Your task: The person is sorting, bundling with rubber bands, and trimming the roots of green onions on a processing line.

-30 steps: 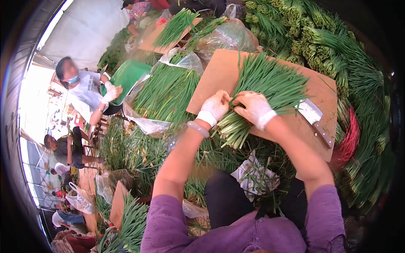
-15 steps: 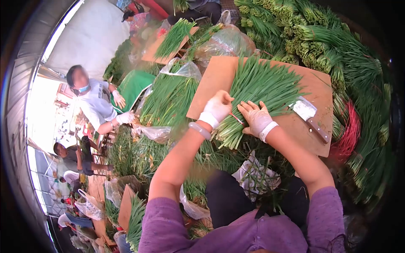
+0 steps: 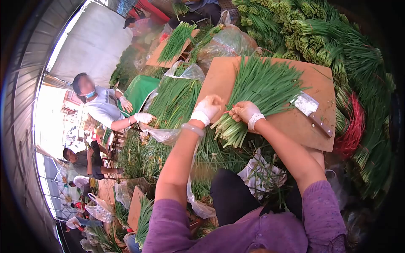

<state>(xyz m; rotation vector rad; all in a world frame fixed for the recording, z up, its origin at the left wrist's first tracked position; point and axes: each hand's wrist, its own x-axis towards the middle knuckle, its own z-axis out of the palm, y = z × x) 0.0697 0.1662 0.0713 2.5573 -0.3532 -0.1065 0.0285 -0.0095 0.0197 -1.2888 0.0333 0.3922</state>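
Both hands gloved in white. Left hand (image 3: 209, 107): fingers curled in and clenched, just beside the left edge of the bundle of green stalks (image 3: 270, 84); cannot tell whether it grips an end of the tie. Right hand (image 3: 245, 113): fingertips pinched together at the red tie (image 3: 226, 112), over the lower part of the bundle near the pale stalk ends (image 3: 232, 130). A bracelet (image 3: 193, 128) sits on the left wrist.

Bundle position: lying on the brown board (image 3: 221, 74), green leaves fanned across its middle towards the far side, pale ends projecting past the near edge. Cleaver (image 3: 306, 104) flat on the right part of the board, blade near the leaf tips, wooden handle (image 3: 322, 125) pointing to the near right corner; small pale scraps lie beside the handle.

Surroundings: red strands (image 3: 353, 126) to the right of the board, against a large heap of bundled stalks (image 3: 337, 40) that runs along the far right. Left of the board, loose stalks (image 3: 177, 99) lie in an open clear plastic bag (image 3: 192, 71). White cloth (image 3: 262, 172) below the board, green scraps on it. A second board (image 3: 157, 55) farther off carries more green stalks (image 3: 179, 40). A co-worker (image 3: 103, 105) in a white top and mask leans beside a green cloth (image 3: 140, 90), one gloved hand (image 3: 144, 117) at the left edge of the loose stalks
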